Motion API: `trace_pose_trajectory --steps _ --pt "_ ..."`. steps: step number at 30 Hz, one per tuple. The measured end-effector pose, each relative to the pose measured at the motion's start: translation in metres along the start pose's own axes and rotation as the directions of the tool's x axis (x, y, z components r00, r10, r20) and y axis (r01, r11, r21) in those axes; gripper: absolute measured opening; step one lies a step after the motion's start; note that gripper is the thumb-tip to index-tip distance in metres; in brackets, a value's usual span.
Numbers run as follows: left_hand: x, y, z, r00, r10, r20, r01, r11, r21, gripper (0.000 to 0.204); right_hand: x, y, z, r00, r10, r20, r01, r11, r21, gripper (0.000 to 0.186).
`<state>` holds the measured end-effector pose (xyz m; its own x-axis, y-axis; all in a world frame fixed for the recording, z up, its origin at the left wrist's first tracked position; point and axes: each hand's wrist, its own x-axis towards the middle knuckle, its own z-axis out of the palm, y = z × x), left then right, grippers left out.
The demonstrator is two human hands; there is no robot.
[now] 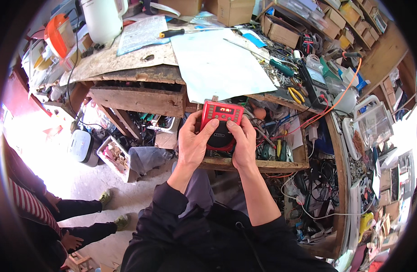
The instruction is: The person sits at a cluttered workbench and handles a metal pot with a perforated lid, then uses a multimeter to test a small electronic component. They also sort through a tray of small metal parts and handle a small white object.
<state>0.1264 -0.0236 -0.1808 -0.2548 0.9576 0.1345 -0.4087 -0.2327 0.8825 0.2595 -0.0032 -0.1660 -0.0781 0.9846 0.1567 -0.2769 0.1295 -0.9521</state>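
A small red portable radio [222, 119] with a lit display, rows of buttons and a round black speaker is held upright between my two hands. My left hand [193, 138] wraps its left side, with the thumb lying across the lower front. On the opposite side, my right hand [243, 140] grips the edge, its thumb also on the front near the buttons. Most of my fingers are hidden behind the radio. Below it, an open wooden drawer [263, 166] holds tools and wires, while a white sheet [222, 63] covers the bench just beyond.
On the bench lie screwdrivers [281, 68], yellow-handled pliers [295, 95] and a multimeter [315, 77] with leads. Tangled cables [315, 177] fill a shelf at right. A white kettle [102, 20] stands at far left. Another person [40, 204] is at the left.
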Motion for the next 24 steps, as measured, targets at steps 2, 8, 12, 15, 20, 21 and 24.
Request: trace_pose_trajectory --steps 2,8,12,15,20,21,24 --pt "-0.0007 0.0016 0.0011 1.0 0.001 0.005 -0.001 1.0 0.005 0.041 0.0013 0.0017 -0.001 1.0 0.02 -0.006 -0.02 1.0 0.013 0.028" --pt "-0.0007 0.001 0.0007 1.0 -0.004 0.018 0.004 1.0 0.016 0.043 0.0014 0.0024 -0.0018 0.999 0.03 -0.03 -0.03 0.999 0.013 0.029" --pt "-0.0013 0.0025 -0.0001 0.999 0.001 0.043 -0.002 1.0 0.023 0.044 0.0015 0.0048 -0.0028 0.999 0.015 -0.038 -0.015 1.0 0.006 0.027" --pt "-0.001 0.0023 -0.0002 0.998 -0.002 0.057 0.002 1.0 0.002 0.044 0.0024 0.0065 -0.0038 0.999 -0.002 -0.038 0.002 1.0 -0.007 0.025" --pt "-0.0015 0.0024 -0.0001 0.998 0.007 0.069 -0.009 0.999 0.032 0.043 0.0023 0.0075 -0.0026 0.998 -0.024 -0.059 0.026 0.999 0.024 0.023" --pt "0.0005 0.0001 0.0015 0.997 0.012 0.071 -0.015 0.999 0.04 0.043 0.0024 0.0064 -0.0038 0.998 -0.025 -0.053 0.027 0.999 0.027 0.023" --pt "-0.0001 0.0011 0.0002 0.998 0.012 0.069 -0.014 0.999 0.037 0.044 0.0007 0.005 -0.0011 0.999 -0.02 -0.044 0.022 0.998 0.056 0.023"
